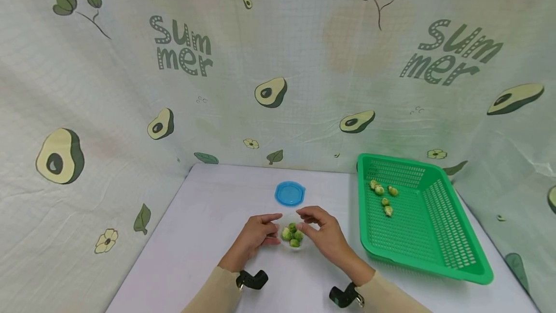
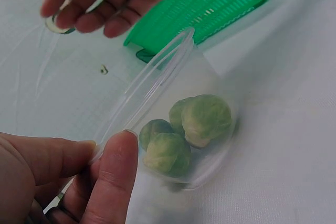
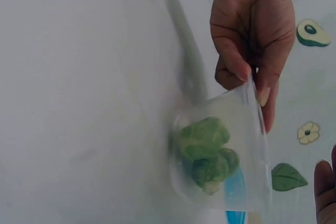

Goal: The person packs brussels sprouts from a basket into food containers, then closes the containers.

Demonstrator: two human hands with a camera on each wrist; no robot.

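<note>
A clear round plastic tub with several green Brussels sprouts in it stands on the white table. My left hand is at the tub's left side, pinching its rim between thumb and fingers, as both wrist views show. Over the tub's right side hovers my right hand, its fingers loosely bent; in the left wrist view it is apart from the rim and holds nothing. Just behind the tub lies a blue lid, flat on the table.
On the right stands a green perforated basket, with several more Brussels sprouts along its left part. A cloth printed with avocados hangs behind and at both sides of the table.
</note>
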